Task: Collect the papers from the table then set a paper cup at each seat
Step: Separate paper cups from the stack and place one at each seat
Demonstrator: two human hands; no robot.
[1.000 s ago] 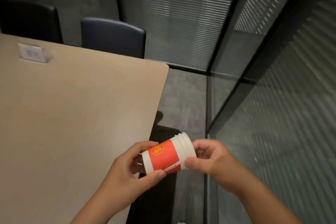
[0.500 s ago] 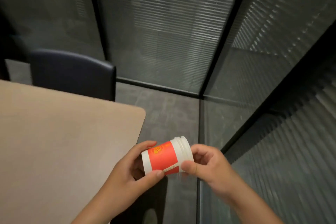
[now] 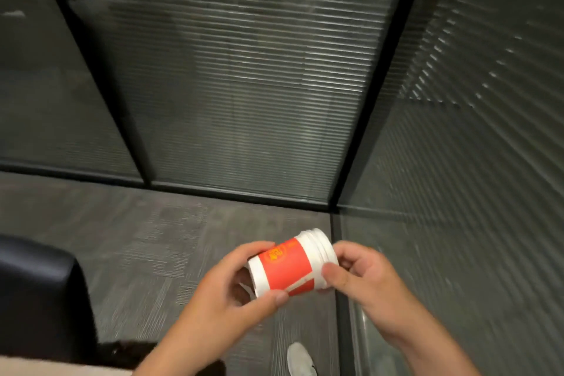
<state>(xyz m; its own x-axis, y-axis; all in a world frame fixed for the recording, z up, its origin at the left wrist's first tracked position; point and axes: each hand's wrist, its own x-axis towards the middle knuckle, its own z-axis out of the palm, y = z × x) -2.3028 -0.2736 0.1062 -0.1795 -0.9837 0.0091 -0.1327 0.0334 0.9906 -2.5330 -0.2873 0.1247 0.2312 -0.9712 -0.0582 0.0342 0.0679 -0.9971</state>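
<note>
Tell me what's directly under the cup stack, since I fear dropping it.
Grey carpet lies below the cup stack, held by left hand and right hand. Hands hide some floor.

Dark chair (image 3: 39, 296) lower left; white shoe (image 3: 300, 359) on grey carpet (image 3: 146, 238).

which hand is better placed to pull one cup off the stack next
Right, probably. The right hand pinches the rim end of the paper cup stack, where the nested rims show, while the left hand grips the base end and can steady it.
</note>
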